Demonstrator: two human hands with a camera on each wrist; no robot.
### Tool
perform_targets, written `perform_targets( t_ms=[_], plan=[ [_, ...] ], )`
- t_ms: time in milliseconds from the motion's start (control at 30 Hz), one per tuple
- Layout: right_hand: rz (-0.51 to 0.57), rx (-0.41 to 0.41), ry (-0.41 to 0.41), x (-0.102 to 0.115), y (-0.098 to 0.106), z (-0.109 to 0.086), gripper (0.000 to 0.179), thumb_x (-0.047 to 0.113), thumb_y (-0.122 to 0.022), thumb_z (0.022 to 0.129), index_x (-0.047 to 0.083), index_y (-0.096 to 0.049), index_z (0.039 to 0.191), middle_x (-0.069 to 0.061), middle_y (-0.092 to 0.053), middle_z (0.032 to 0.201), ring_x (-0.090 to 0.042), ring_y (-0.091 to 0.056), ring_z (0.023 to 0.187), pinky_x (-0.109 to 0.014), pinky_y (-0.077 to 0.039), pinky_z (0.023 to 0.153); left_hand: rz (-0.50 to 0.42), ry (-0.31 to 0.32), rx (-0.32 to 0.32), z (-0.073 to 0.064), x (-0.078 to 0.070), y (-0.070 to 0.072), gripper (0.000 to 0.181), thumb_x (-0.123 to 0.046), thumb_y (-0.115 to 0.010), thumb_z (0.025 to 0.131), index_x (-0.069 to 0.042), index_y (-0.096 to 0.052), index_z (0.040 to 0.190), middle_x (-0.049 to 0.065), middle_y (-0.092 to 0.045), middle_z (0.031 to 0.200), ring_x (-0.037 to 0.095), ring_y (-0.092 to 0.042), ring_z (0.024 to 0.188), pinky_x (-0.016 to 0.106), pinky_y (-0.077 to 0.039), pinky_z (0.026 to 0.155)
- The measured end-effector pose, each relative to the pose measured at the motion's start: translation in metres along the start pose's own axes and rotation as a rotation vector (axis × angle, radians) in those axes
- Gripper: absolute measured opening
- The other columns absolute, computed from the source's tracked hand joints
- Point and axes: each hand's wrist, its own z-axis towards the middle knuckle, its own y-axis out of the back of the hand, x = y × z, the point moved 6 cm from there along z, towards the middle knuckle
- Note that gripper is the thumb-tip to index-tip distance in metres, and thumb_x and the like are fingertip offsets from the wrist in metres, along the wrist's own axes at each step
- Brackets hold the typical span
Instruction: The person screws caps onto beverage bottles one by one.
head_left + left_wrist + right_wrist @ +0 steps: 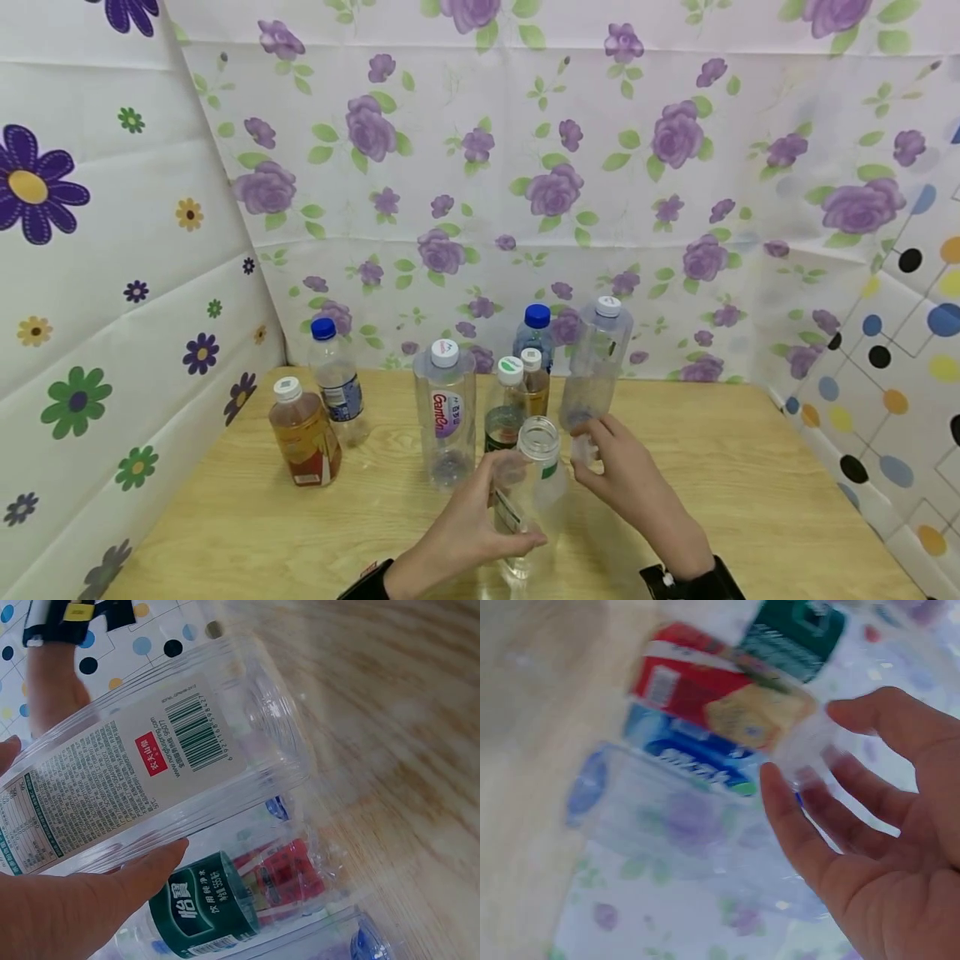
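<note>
My left hand [459, 529] grips a clear plastic bottle [549, 504] whose threaded mouth is uncovered and faces up. The bottle's label [146, 769], with a barcode, shows in the left wrist view. My right hand [633, 479] is just right of the bottle's mouth, pinching a translucent cap [810, 746] between thumb and fingers. Behind the held bottle stands a green-labelled bottle [504, 425] with a white and green cap. An amber drink bottle [536, 390] is close behind that, and a tall clear bottle [596, 367] stands beyond the right hand.
A tall clear bottle with a purple label [447, 417] stands left of the hands. Further left are an orange-labelled tea bottle [306, 442] and a blue-capped bottle [341, 392]. Another blue-capped bottle [534, 335] is at the back of the wooden table [750, 483], before a flowered curtain [465, 200].
</note>
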Motion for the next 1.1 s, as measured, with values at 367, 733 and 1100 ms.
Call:
perform_targets(
  t_ms=[367,733,1100],
  plan=[
    [0.128,-0.287,0.177,0.048,0.055,0.003,0.038,-0.002,-0.080,0.084,0.005,-0.059,0.114,-0.004,-0.058,0.105,-0.014,-0.064,0.091,-0.024,-0.063,0.074,0.043,-0.002,-0.006,0.000,-0.001,0.001,0.081,-0.036,-0.086,0.084,-0.021,-0.037,0.147,0.003,-0.051,0.145,0.023,-0.054,0.128,0.031,-0.053,0.098],
    [0.542,-0.395,0.307,0.076,0.075,0.007,0.041,-0.020,-0.075,0.079,-0.007,-0.051,0.110,-0.015,-0.054,0.115,-0.013,-0.060,0.111,-0.023,-0.059,0.091,0.048,0.005,-0.003,0.000,-0.002,0.001,0.081,-0.035,-0.085,0.084,-0.017,-0.038,0.147,0.003,-0.050,0.146,0.023,-0.054,0.128,0.032,-0.052,0.100],
    [0.572,-0.445,0.529,0.091,0.062,0.007,0.028,0.024,-0.070,0.098,-0.001,-0.062,0.105,-0.019,-0.055,0.107,-0.022,-0.062,0.108,-0.022,-0.059,0.091,0.018,0.052,0.016,-0.001,0.004,0.000,0.082,-0.038,-0.083,0.086,-0.017,-0.035,0.150,0.008,-0.048,0.148,0.034,-0.053,0.128,0.038,-0.053,0.097]
  ],
)
